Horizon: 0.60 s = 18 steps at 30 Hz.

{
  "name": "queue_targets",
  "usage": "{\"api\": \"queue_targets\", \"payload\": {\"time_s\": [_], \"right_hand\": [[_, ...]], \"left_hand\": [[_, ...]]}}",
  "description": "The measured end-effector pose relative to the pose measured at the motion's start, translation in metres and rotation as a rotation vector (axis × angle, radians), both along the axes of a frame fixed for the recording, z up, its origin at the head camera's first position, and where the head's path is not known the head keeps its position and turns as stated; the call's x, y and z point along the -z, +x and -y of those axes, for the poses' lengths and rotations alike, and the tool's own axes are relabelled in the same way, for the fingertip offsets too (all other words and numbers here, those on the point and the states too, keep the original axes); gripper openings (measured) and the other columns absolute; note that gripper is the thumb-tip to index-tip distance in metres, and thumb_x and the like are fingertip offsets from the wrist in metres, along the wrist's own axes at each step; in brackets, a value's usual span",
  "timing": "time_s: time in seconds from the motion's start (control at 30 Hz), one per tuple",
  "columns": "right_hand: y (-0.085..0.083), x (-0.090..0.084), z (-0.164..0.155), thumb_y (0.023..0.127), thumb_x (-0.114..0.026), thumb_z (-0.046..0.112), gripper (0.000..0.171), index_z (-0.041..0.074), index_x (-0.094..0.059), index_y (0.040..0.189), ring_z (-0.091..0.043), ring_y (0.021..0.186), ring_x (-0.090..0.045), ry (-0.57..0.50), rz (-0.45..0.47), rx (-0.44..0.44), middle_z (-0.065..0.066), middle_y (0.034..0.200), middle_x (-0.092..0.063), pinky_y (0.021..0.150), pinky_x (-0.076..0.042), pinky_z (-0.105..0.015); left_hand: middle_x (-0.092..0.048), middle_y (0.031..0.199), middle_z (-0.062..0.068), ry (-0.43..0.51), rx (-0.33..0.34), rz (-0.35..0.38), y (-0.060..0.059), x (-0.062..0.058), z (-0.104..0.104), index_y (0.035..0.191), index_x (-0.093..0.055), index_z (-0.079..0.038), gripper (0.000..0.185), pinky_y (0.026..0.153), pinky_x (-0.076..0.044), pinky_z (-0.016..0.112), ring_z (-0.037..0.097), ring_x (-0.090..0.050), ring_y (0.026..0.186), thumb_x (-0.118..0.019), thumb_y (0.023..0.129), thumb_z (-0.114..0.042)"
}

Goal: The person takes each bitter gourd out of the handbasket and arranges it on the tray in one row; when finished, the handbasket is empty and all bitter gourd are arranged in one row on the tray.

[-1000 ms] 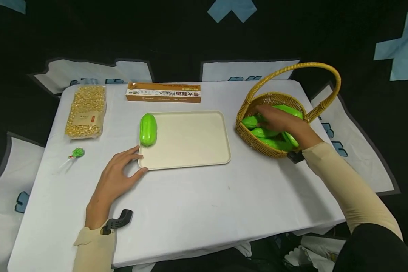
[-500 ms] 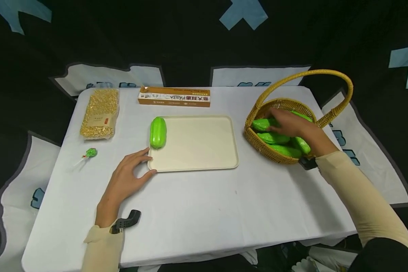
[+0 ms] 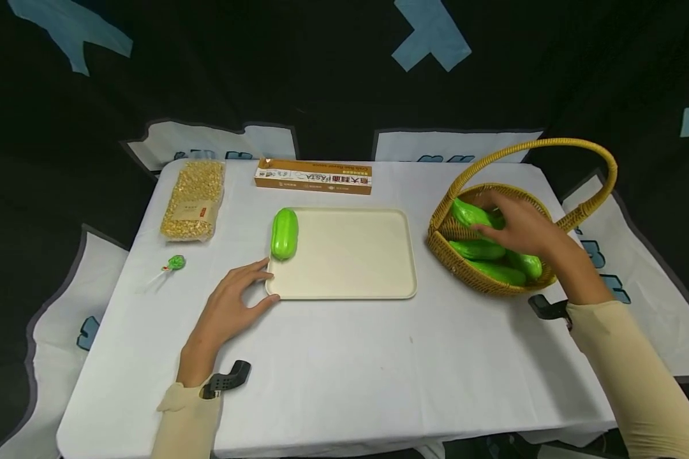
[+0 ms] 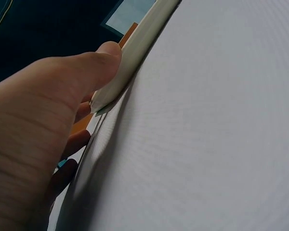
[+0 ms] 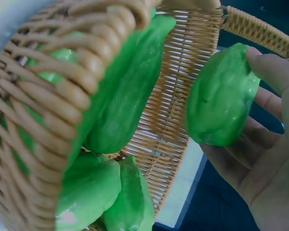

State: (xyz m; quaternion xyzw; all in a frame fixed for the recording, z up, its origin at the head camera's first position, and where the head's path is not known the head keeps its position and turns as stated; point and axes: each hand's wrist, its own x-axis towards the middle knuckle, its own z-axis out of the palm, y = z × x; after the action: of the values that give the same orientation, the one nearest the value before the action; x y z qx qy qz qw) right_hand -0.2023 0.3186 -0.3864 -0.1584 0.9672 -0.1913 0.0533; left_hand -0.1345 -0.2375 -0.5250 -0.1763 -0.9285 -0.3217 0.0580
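My right hand (image 3: 522, 224) holds a green papaya (image 5: 221, 96) between thumb and fingers, raised above the inside of the wicker basket (image 3: 465, 271). Below it in the basket lie several more green papayas (image 3: 476, 249), seen close up in the right wrist view. My left hand (image 3: 229, 309) grips the near-left corner of the cream tray (image 3: 356, 255), its thumb at the front edge and its fingers along the left side. One green papaya (image 3: 284, 234) lies upright in the view along the tray's left end. In the left wrist view, the thumb (image 4: 103, 65) presses against the tray's rim.
Behind the tray lies a brown pasta box (image 3: 314, 176). A clear bag of yellow grains (image 3: 195, 203) sits at the back left, with a green-wrapped lollipop (image 3: 175, 262) in front of it. The basket's tall handle (image 3: 551, 143) arches over the right side of the white table (image 3: 344, 370).
My right hand has drawn a green papaya up from among the others in the basket. My left hand stays at the tray's corner. The whole head view has shifted right and down.
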Motion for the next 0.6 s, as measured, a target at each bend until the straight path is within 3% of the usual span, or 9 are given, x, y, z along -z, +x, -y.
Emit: {"api": "queue_targets", "payload": {"time_s": [0.23,0.5,0.6], "right_hand": [[0.016,-0.001,0.001,0.096,-0.069,0.041,0.054,0.008,-0.054,0.136,-0.034,0.114,-0.058,-0.081,-0.079,0.023,-0.014,0.127,-0.063,0.096,-0.049,-0.058],[0.045,0.0,0.006,0.093,-0.074,0.038,0.055,0.013,-0.053,0.137,-0.031,0.106,-0.064,-0.15,-0.157,0.069,-0.011,0.123,-0.065,0.088,-0.055,-0.058],[0.054,0.002,0.015,0.091,-0.077,0.033,0.053,0.012,-0.055,0.135,-0.029,0.101,-0.067,-0.182,-0.193,0.054,-0.008,0.122,-0.066,0.084,-0.06,-0.046]], "left_hand": [[-0.048,0.155,-0.006,-0.006,-0.005,0.0,-0.002,-0.001,0.0,0.125,-0.068,-0.02,0.047,0.115,-0.036,0.048,0.024,-0.045,0.139,-0.082,0.085,-0.04],[-0.048,0.154,-0.007,-0.008,-0.005,-0.002,0.002,0.0,0.0,0.125,-0.068,-0.021,0.047,0.114,-0.037,0.048,0.023,-0.046,0.138,-0.081,0.086,-0.042],[-0.048,0.154,-0.006,-0.008,-0.004,-0.011,0.003,-0.001,0.0,0.125,-0.068,-0.02,0.047,0.114,-0.038,0.049,0.024,-0.046,0.138,-0.082,0.085,-0.042]]}}
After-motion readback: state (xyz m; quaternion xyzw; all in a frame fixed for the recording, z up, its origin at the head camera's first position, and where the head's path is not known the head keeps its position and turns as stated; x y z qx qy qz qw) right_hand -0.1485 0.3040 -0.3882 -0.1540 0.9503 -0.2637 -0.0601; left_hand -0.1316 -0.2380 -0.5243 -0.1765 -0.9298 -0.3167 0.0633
